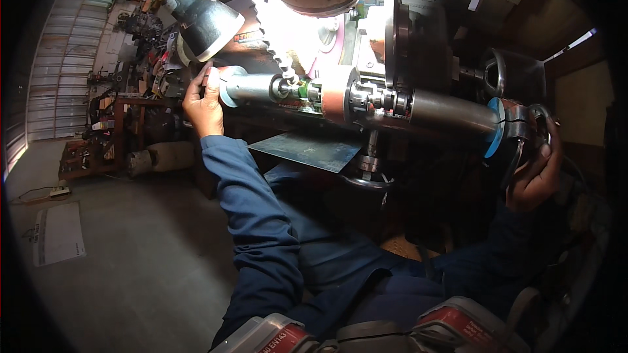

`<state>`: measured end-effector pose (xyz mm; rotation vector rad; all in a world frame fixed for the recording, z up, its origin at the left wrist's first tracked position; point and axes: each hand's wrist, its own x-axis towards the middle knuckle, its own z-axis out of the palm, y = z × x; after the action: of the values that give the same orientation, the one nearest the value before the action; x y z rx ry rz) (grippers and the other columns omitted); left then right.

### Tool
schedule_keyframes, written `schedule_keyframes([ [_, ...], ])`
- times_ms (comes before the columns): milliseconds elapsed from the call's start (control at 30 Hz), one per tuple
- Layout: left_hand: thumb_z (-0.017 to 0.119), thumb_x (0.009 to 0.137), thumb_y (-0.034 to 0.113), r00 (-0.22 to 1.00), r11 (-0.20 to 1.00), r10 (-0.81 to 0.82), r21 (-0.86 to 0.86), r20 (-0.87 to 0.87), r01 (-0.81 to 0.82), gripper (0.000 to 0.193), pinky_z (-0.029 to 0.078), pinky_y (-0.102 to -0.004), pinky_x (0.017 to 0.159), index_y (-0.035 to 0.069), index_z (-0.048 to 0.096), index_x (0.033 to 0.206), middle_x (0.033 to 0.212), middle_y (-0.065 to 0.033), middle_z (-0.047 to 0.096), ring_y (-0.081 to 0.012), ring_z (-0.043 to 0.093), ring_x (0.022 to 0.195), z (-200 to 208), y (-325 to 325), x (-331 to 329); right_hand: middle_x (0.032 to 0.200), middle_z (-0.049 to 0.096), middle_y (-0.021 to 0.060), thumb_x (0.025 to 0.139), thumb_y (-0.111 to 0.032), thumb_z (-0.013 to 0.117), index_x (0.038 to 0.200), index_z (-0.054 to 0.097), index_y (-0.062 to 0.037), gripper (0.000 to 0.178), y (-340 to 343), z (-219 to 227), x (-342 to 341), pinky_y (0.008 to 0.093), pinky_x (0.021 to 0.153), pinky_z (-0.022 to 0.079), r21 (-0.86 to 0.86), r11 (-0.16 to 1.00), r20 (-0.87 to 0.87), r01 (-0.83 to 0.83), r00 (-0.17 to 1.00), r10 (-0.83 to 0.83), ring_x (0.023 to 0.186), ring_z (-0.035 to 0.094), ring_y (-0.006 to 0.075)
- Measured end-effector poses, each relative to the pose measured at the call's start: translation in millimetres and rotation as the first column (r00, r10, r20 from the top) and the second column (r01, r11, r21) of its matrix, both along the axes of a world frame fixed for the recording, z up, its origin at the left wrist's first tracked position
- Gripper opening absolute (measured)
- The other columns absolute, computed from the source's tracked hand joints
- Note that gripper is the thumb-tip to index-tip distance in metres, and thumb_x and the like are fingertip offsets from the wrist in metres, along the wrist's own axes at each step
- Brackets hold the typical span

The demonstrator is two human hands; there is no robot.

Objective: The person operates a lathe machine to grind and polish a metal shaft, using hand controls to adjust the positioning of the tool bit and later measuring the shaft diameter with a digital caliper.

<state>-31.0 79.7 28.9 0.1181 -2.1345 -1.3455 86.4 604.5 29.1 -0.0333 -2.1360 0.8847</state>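
Note:
A grinding machine lies across in front of me, with a metal workpiece mounted between its two cylindrical ends. My left hand closes its fingers and thumb on the reddish collar, at the outer end of the left metal cylinder. At the far right, my right hand is wrapped around the rim of a handwheel, partly in shadow. That wheel sits beyond a blue ring on the right cylinder. Between the cylinders are a reddish-brown block and shiny fittings.
A work lamp and a white segmented coolant hose stand over the machine. A large disc rises behind it. In front are a flat metal plate and a lower handwheel. A white sheet lies on the floor.

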Motion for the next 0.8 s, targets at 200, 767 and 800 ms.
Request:
schedule_keyframes([
  [200,0.071,0.087,0.016,1.0,1.0,0.009,0.0,0.005,-0.009,0.03,0.046,-0.0284,0.09,-0.004,0.066,0.109,0.108,-0.0099,0.068,-0.0126,0.061,0.096,-0.5,0.3,0.4,0.113,0.065,0.019,0.1,-0.009,0.036,0.122,0.058,0.0009,0.032,8.4,32.9,-8.7,0.0327,0.089,0.048,0.088,0.996,0.313,-0.004,0.949,-0.024,0.104,0.064,0.026],
  [767,0.074,0.085,0.016,0.999,1.0,0.02,-0.005,-0.035,-0.02,0.031,0.045,-0.027,0.09,-0.002,0.068,0.109,0.104,-0.0056,0.068,-0.0096,0.057,0.095,7.8,3.6,6.8,0.095,0.066,0.02,0.099,-0.013,0.043,0.107,0.062,0.0053,0.027,21.4,60.0,-40.6,0.0331,0.077,0.051,0.063,0.993,0.667,-0.101,0.744,0.033,0.087,0.067,0.0248],
  [800,0.073,0.085,0.015,1.0,0.998,0.023,-0.05,-0.008,-0.023,0.03,0.045,-0.0266,0.089,-0.002,0.068,0.109,0.105,-0.0057,0.068,-0.0094,0.058,0.094,7.5,1.6,10.0,0.092,0.066,0.0205,0.097,-0.012,0.044,0.104,0.062,0.0058,0.026,16.1,64.2,-40.3,0.0342,0.077,0.05,0.016,0.996,0.686,-0.083,0.726,0.05,0.087,0.067,0.0271],
])
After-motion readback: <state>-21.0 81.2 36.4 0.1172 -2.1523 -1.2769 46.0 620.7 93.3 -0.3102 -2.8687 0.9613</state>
